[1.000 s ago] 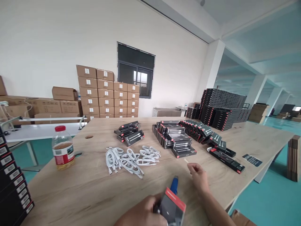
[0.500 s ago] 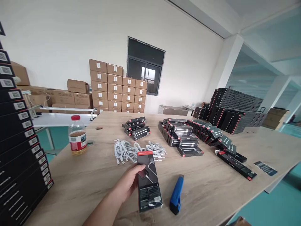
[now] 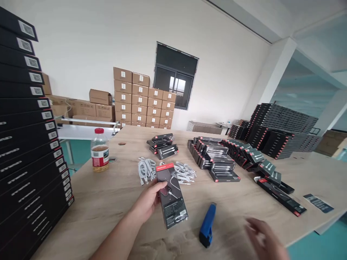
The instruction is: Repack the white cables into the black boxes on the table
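Note:
My left hand [image 3: 148, 202] holds a flat black box with a red top edge [image 3: 172, 196], thumb on its front, which shows a phone and a white cable. My right hand [image 3: 261, 236] is blurred at the lower right, over the table and touching nothing I can make out. Between the hands lies a blue cutter [image 3: 208, 224] with a black end. Coiled white cables [image 3: 185, 172] lie just behind the held box. Beyond them is a small pile of black boxes [image 3: 168, 151]. Rows of similar black boxes [image 3: 222, 171] stand to the right.
A tall stack of black boxes [image 3: 29, 155] rises at the left edge. A bottle with a red cap [image 3: 99, 157] stands near it. A long black box [image 3: 282, 196] and a dark card [image 3: 317, 203] lie on the wooden table [image 3: 114, 216] at the right.
My right hand has come into view at the lower right. The held box is slightly higher and more tilted in my left hand. The view has turned a little left.

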`<state>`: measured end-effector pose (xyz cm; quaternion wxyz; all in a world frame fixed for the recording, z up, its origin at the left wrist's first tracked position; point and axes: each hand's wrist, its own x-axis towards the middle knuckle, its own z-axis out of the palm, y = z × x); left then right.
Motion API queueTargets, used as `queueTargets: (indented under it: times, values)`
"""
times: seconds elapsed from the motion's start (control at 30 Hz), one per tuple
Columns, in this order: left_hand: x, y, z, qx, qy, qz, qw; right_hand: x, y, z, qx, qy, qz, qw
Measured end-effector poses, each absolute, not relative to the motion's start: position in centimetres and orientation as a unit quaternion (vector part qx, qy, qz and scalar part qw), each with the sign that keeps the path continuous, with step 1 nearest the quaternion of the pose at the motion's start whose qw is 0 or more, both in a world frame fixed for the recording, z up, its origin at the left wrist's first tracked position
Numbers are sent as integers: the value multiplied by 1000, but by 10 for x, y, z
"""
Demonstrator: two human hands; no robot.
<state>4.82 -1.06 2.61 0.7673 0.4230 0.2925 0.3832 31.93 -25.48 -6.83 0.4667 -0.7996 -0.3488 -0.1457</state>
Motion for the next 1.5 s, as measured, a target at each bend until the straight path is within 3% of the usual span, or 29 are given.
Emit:
queueTargets:
  times: [0.1,0.2,0.33,0.43,0.5,0.63,0.7,0.87,1.03,1.17,1.37,1.5]
  values:
    - [43,-8,28,439,273,400,757,262,-199,-73,-740,-550,-122,366]
    - [35,-2,29,431,269,433,744,244,-167,-87,-729,-621,-129,257]
    - [25,4,30,415,259,459,742,293,-172,-106,-720,-630,-127,262]
    - [22,7,32,399,247,477,743,329,-175,-82,-711,-646,-81,266]
    - [21,7,31,391,243,486,743,325,-162,-48,-710,-639,-30,296]
    - [18,8,29,406,244,484,736,256,-102,17,-645,-608,58,461]
    - [16,8,29,423,249,486,724,216,-69,30,-594,-623,102,499]
    - [13,9,31,439,254,514,692,156,-27,5,-541,-596,159,572]
    - [25,5,20,448,266,477,708,158,-37,-16,-497,-551,231,629]
    - [33,-3,10,454,281,411,739,177,-44,-7,-550,-601,175,553]
    - [35,-12,15,453,295,414,732,191,-52,9,-653,-675,-81,334]
    - [36,-15,22,504,334,390,694,190,-53,13,-657,-681,-149,288]
